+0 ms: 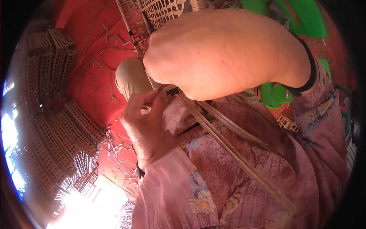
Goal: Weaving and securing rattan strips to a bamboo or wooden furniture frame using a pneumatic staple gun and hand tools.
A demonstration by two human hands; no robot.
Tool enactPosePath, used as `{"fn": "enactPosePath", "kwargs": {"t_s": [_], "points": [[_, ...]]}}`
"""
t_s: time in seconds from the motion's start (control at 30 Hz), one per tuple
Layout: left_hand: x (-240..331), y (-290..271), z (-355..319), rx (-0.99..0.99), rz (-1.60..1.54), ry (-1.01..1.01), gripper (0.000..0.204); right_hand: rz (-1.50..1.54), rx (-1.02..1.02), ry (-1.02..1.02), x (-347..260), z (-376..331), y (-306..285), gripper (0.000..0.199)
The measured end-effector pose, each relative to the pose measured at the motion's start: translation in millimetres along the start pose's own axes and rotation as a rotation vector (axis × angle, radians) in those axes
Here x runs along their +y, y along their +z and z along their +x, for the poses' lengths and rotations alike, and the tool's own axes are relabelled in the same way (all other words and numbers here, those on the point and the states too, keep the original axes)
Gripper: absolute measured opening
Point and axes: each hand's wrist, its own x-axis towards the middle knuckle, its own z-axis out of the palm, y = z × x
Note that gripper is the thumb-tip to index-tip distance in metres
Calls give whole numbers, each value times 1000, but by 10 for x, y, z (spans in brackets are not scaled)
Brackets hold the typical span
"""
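Fingers (152,100) pinched on bamboo strips (228,141)

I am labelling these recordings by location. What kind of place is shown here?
Probably a bamboo-weaving workplace on the floor. Stacks of finished woven lattice pieces stand at the left, cut slivers litter the red floor, and both hands work bamboo strips into a woven panel.

No packages, labels, signs or screens show in this view.
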Motion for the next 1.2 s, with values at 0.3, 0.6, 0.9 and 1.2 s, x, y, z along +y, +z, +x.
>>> {"fn": "enactPosePath", "kwargs": {"t_s": [0.3,0.6,0.9,1.2], "points": [[-74,17,20,50,-251,-388,9,-67,57,59,-14,15,24,25],[-152,2,62,-133,-953,-838,45,-201,182,333,-341,40,106,14],[-96,189,9,-14,-881,-849,44,-40,280,600,-387,-187,307,10],[-307,179,-59,-38,-681,-667,31,102,625,639,-304,-117,795,16]]}}
